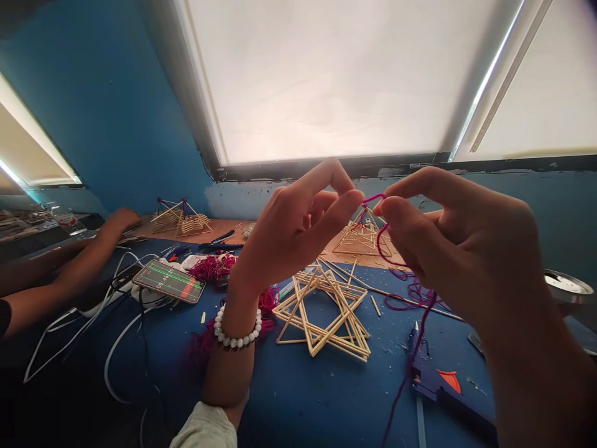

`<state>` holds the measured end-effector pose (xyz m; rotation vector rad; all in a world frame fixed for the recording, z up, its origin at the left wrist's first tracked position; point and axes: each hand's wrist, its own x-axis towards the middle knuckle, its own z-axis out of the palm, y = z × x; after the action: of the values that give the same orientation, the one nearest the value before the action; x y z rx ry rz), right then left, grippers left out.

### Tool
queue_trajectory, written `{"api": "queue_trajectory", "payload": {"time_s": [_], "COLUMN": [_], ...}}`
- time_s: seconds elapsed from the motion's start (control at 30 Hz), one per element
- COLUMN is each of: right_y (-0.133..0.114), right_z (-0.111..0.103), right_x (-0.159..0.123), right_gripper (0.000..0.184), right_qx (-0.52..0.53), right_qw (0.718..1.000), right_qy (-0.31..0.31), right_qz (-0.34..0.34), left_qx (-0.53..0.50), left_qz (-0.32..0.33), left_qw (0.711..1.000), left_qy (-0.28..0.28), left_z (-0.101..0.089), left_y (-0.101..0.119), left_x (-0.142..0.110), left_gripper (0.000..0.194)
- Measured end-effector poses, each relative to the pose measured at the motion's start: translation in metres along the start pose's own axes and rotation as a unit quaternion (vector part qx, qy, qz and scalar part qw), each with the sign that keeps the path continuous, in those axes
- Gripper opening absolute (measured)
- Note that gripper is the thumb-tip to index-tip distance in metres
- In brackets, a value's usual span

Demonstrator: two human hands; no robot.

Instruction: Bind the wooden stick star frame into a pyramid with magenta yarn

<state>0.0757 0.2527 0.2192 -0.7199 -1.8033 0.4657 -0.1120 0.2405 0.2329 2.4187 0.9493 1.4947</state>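
Note:
A strand of magenta yarn (374, 198) runs between my two hands, held up above the table. My left hand (298, 227), with a white bead bracelet (237, 341) at its wrist, pinches one part of it between thumb and forefinger. My right hand (459, 239) pinches the strand a short way to the right, and a small loop hangs below its fingertips. A longer length trails down past the right palm. Below my hands lies a star-shaped frame of thin wooden sticks (321, 317). A stick pyramid (359, 239) stands behind them, partly covered.
A blue glue gun (426, 379) lies at the right near a can (566, 283). Magenta yarn tangles (212, 267), a phone (168, 281) and white cables (112, 361) are at the left. Another person's arm (69, 280) reaches in there. More stick pyramids (181, 218) stand at the back.

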Motion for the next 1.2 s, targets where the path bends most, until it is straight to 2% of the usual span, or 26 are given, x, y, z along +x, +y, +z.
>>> {"api": "queue_trajectory", "payload": {"time_s": [0.1,0.27,0.37,0.5,0.67,0.87,1.2], "right_y": [0.000,-0.002,-0.002,-0.001,-0.003,-0.001,-0.001], "right_z": [-0.001,-0.001,0.000,0.001,0.000,-0.001,0.001], "right_x": [0.000,-0.002,-0.003,-0.002,-0.001,-0.002,-0.004], "right_gripper": [0.012,0.013,0.012,0.011,0.012,0.014,0.012], "right_qx": [-0.003,-0.039,-0.027,0.001,0.005,0.051,0.073], "right_qw": [1.000,0.998,0.998,0.997,0.999,0.998,0.996], "right_qy": [-0.007,0.017,0.018,0.014,0.004,-0.031,-0.047], "right_qz": [-0.016,-0.048,-0.062,-0.078,-0.053,-0.023,-0.032], "left_qx": [0.006,-0.002,-0.006,0.010,0.007,0.003,0.062], "left_qz": [-0.016,-0.017,-0.014,-0.013,0.018,-0.023,0.012], "left_qw": [1.000,1.000,1.000,0.999,0.999,1.000,0.998], "left_qy": [0.002,0.015,0.021,0.028,0.033,-0.007,0.021], "left_z": [0.001,0.002,0.003,0.004,0.005,0.007,0.007], "left_y": [0.000,0.003,0.006,0.008,0.006,0.007,0.012], "left_x": [0.000,-0.001,-0.001,-0.001,0.001,0.000,-0.001], "left_gripper": [0.020,0.024,0.021,0.031,0.040,0.033,0.041]}}
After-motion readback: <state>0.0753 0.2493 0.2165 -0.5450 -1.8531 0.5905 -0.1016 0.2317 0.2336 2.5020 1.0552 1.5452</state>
